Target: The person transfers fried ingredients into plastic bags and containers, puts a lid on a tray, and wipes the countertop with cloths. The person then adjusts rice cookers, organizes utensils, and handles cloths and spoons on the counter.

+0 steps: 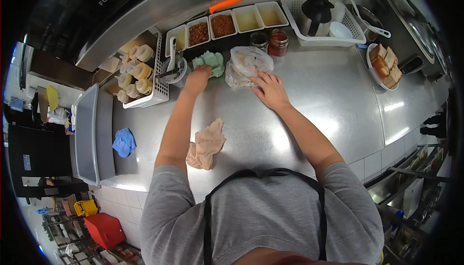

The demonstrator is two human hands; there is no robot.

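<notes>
My left hand (199,77) is closed on the near-left edge of a crumpled pale green cloth (215,65) at the back of the steel counter. Just left of that hand stands a clear tub (178,75) with white-handled utensils in it. My right hand (270,90) has its fingers spread, the tips touching the right side of a clear plastic bag (249,62). What the bag contains is hard to make out. Nearer to my body, a crumpled peach-coloured cloth (207,145) lies on the counter.
White containers of sauces and chopped fillings (223,24) line the back, with two jars (278,43) before them. A basket of squeeze bottles (142,71) and a blue cloth (124,142) are at left. On the right are a white basket (333,40) and a bowl of bread (385,66).
</notes>
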